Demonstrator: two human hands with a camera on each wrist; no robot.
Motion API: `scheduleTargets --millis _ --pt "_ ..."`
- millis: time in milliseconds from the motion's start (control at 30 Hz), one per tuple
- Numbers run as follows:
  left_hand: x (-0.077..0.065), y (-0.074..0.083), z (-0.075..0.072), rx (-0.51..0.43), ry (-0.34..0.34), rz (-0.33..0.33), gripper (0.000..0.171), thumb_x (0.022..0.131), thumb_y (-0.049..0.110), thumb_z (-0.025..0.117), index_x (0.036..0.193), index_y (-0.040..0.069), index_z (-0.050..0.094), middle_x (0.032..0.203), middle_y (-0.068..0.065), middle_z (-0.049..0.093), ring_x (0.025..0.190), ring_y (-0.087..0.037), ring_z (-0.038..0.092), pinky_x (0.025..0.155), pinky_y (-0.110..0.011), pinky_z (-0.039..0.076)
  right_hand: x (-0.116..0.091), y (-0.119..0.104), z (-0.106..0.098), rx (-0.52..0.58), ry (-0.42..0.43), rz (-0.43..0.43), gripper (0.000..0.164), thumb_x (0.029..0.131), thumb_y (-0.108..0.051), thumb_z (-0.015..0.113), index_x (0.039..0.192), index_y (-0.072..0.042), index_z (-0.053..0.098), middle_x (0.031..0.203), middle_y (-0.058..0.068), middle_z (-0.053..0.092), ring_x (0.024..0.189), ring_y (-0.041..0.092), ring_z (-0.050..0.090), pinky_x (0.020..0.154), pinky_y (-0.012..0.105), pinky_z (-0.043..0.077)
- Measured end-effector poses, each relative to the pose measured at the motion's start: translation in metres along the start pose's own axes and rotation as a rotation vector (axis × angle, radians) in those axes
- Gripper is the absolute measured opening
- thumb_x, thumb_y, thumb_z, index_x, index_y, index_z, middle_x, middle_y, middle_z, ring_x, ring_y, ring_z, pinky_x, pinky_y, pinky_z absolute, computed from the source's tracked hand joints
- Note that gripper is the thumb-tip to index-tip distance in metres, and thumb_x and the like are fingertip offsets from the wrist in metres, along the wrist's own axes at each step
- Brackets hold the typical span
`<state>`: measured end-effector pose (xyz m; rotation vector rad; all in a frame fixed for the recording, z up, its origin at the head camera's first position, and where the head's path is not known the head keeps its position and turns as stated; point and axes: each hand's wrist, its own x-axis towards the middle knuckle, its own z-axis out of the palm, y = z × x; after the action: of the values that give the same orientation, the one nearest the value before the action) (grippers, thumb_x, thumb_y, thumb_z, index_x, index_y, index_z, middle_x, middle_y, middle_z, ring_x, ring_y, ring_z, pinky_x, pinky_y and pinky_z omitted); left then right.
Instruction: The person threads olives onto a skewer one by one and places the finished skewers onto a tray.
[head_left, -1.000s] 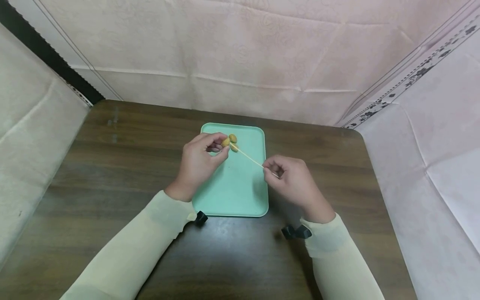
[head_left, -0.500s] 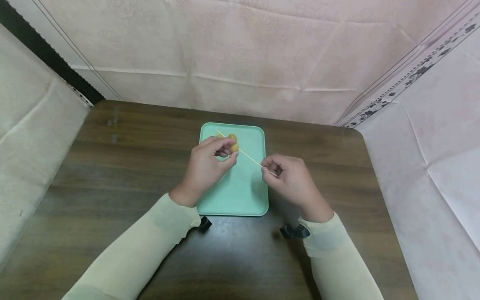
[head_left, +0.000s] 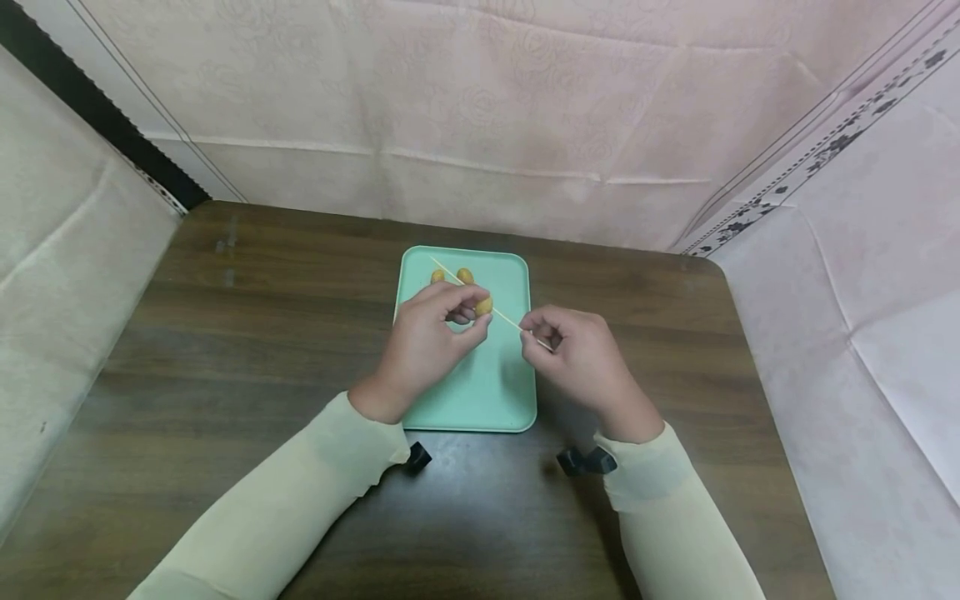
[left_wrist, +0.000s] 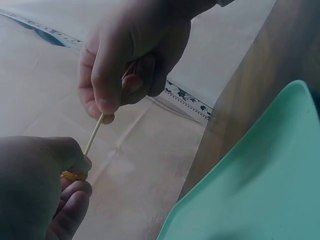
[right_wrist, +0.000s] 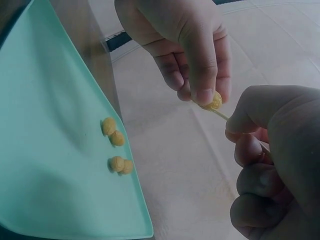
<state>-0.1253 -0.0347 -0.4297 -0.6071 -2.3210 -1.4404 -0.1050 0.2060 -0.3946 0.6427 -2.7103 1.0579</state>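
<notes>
Thumb and fingers of my left hand (head_left: 438,333) pinch a small round yellow-brown ball (head_left: 483,307) that is threaded on a thin wooden skewer (head_left: 507,319). The skewer's pointed end sticks out beyond the left hand, up and to the left. My right hand (head_left: 577,354) grips the other end of the skewer, its fingers curled round it. In the right wrist view the ball is partly covered by the left fingertips. Both hands are over a mint-green tray (head_left: 480,392) or its right edge. Several similar balls (right_wrist: 108,126) lie on the tray near its far edge.
The tray lies on a dark brown wooden table (head_left: 300,292). Pale patterned cloth (head_left: 480,108) hangs behind the table and along both sides. A black wrist device (head_left: 587,462) sits at the right cuff, another (head_left: 417,458) at the left.
The left hand has moved right and slightly nearer, sliding the ball from the skewer's tip toward the right hand. The tip now shows past the ball. The right hand has barely shifted.
</notes>
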Motion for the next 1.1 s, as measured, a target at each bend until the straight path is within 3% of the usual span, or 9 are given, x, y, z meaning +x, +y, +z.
scheduleTargets --millis 433,667,867,1000,1100 --pt "-0.004 0.009 0.008 -0.003 -0.058 -0.020 0.024 0.096 0.009 0.088 0.120 0.008 0.083 0.105 -0.003 0.077 0.091 -0.016 0.078 0.087 -0.028 0.068 0.001 0.005 0.004 -0.001 0.003 -0.006 0.008 0.099 -0.007 0.077 0.105 -0.008 0.083 0.079 -0.001 0.070 0.071 0.014 0.059 0.066 0.027 0.054" --pt "-0.002 0.009 0.008 0.020 -0.118 -0.038 0.030 0.098 0.015 0.090 0.126 0.011 0.082 0.113 -0.002 0.078 0.096 -0.020 0.080 0.090 -0.030 0.068 0.002 0.007 0.004 -0.025 0.011 0.039 0.010 0.100 -0.010 0.076 0.106 -0.008 0.083 0.080 0.001 0.071 0.071 0.017 0.059 0.065 0.029 0.054" --pt "0.012 0.000 -0.008 0.076 -0.153 -0.023 0.049 0.096 0.024 0.092 0.142 0.015 0.078 0.126 -0.002 0.076 0.104 -0.022 0.076 0.095 -0.037 0.065 0.003 0.017 0.001 -0.062 0.028 0.126 0.012 0.104 -0.017 0.076 0.110 -0.010 0.083 0.083 0.001 0.073 0.072 0.019 0.061 0.064 0.031 0.053" --pt "0.027 -0.013 -0.026 0.160 -0.161 -0.098 0.053 0.097 0.028 0.090 0.146 0.017 0.075 0.138 -0.003 0.074 0.113 -0.023 0.072 0.101 -0.042 0.063 0.002 0.026 -0.004 -0.066 0.033 0.181 0.012 0.107 -0.019 0.075 0.112 -0.012 0.082 0.087 0.001 0.074 0.074 0.020 0.062 0.063 0.033 0.053" --pt "0.039 -0.028 -0.037 0.248 -0.225 -0.184 0.059 0.098 0.032 0.089 0.151 0.016 0.069 0.147 -0.006 0.069 0.125 -0.026 0.069 0.106 -0.046 0.061 0.001 0.032 -0.008 -0.072 0.031 0.227 0.012 0.108 -0.021 0.074 0.114 -0.013 0.081 0.090 0.001 0.075 0.074 0.021 0.062 0.062 0.034 0.053"
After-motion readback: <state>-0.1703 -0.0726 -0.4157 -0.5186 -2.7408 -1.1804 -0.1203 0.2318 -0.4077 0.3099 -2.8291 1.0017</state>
